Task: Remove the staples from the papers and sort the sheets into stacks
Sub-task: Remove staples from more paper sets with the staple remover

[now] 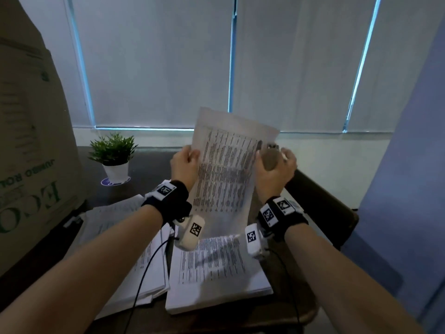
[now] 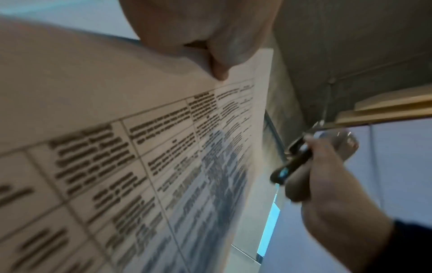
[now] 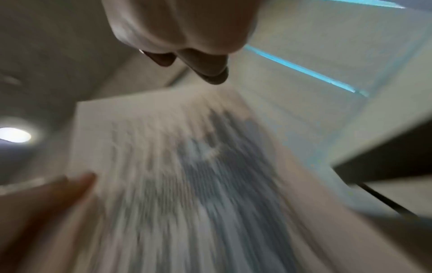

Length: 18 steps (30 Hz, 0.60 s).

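A printed sheet (image 1: 226, 169) of table text, held upright: left hand (image 1: 184, 162) pinches its edge; right hand (image 1: 274, 169) grips a staple remover (image 2: 301, 157).

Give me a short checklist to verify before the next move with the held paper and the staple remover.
1. Left hand grips the held paper at its left edge: ok.
2. Right hand holds the staple remover: ok.
3. Remover tip set on a staple: cannot tell; no staple is visible.
4. Paper lifted free of the stacks: ok.
5. Right stack lies flat to receive a sheet: ok.
6. Left stack tidy: not ok, sheets are fanned.
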Each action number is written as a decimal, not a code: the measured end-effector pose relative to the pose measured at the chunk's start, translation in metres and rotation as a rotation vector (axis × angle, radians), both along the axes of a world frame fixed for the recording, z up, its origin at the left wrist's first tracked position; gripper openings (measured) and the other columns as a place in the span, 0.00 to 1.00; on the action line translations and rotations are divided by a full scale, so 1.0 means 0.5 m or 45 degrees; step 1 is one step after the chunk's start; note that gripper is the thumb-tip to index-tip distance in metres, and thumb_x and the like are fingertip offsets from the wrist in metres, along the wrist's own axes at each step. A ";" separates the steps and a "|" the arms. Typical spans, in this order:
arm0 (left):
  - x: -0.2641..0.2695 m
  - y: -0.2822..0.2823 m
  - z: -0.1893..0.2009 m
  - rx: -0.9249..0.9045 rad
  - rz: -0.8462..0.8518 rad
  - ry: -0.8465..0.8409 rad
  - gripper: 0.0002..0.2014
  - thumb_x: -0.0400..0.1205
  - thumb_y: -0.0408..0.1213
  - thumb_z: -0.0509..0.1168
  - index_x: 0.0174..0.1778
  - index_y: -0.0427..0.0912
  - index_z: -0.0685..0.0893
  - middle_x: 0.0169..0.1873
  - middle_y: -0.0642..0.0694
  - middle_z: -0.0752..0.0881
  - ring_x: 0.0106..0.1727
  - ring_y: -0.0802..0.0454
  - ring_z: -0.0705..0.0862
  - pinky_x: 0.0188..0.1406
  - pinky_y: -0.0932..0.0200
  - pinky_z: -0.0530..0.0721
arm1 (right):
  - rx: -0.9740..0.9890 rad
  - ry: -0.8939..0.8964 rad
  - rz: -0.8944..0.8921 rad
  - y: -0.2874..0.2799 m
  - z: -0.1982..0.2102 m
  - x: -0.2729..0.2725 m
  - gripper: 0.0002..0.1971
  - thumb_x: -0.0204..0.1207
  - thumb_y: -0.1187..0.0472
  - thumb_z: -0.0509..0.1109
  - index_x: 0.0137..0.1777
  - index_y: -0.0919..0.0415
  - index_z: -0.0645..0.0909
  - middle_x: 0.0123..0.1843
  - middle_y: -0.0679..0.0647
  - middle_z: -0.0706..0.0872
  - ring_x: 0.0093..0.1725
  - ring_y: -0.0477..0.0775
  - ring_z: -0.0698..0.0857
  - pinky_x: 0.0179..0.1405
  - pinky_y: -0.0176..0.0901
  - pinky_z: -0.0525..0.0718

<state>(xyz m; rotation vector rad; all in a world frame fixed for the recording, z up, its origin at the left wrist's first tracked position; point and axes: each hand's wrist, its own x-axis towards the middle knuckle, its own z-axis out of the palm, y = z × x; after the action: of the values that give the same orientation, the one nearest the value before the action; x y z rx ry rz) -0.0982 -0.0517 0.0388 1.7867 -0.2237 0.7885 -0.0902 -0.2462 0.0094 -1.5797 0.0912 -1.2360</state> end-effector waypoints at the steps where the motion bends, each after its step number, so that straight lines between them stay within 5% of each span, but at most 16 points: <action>1: -0.004 -0.009 0.020 0.060 -0.010 -0.019 0.08 0.86 0.33 0.58 0.44 0.38 0.80 0.37 0.49 0.83 0.35 0.62 0.80 0.32 0.77 0.79 | -0.026 -0.133 -0.024 -0.007 0.043 -0.005 0.29 0.70 0.41 0.72 0.54 0.70 0.82 0.60 0.58 0.77 0.56 0.50 0.76 0.59 0.42 0.78; 4: -0.009 -0.037 0.055 0.194 -0.086 -0.004 0.10 0.86 0.36 0.59 0.53 0.36 0.85 0.42 0.47 0.86 0.38 0.55 0.84 0.37 0.66 0.84 | 0.083 -0.466 0.282 -0.015 0.187 -0.032 0.18 0.73 0.47 0.74 0.52 0.61 0.77 0.51 0.60 0.79 0.42 0.46 0.79 0.44 0.31 0.80; 7: -0.017 -0.068 0.062 0.250 -0.168 0.048 0.12 0.86 0.37 0.59 0.57 0.35 0.85 0.45 0.43 0.88 0.40 0.51 0.87 0.35 0.62 0.85 | 0.243 -0.419 0.445 -0.018 0.293 -0.023 0.18 0.72 0.44 0.74 0.54 0.56 0.81 0.45 0.62 0.87 0.39 0.53 0.84 0.39 0.46 0.86; 9: -0.022 -0.085 0.063 0.277 -0.195 0.032 0.11 0.86 0.36 0.59 0.53 0.36 0.86 0.41 0.44 0.87 0.38 0.53 0.86 0.35 0.62 0.83 | 0.334 -0.313 0.567 -0.021 0.317 -0.012 0.17 0.73 0.46 0.75 0.50 0.60 0.82 0.40 0.60 0.87 0.36 0.54 0.84 0.36 0.49 0.85; 13: -0.032 -0.110 0.069 0.384 -0.197 -0.017 0.10 0.85 0.35 0.60 0.40 0.38 0.83 0.30 0.48 0.83 0.31 0.56 0.80 0.33 0.64 0.74 | 0.315 -0.170 0.613 -0.014 0.321 -0.002 0.14 0.74 0.48 0.75 0.42 0.60 0.85 0.39 0.59 0.89 0.38 0.57 0.87 0.48 0.58 0.90; 18: -0.045 -0.126 0.078 0.453 -0.200 -0.040 0.09 0.85 0.36 0.60 0.42 0.42 0.82 0.29 0.54 0.80 0.30 0.64 0.78 0.25 0.74 0.69 | 0.303 -0.127 0.575 -0.004 0.321 -0.017 0.23 0.69 0.41 0.74 0.36 0.65 0.84 0.29 0.60 0.87 0.28 0.59 0.86 0.37 0.61 0.90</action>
<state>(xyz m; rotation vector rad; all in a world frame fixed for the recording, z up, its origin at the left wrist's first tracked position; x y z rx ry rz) -0.1209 -0.1149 0.0778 2.0599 -0.5466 0.6949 -0.0988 -0.2480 0.1700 -1.2430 -0.1694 -0.9081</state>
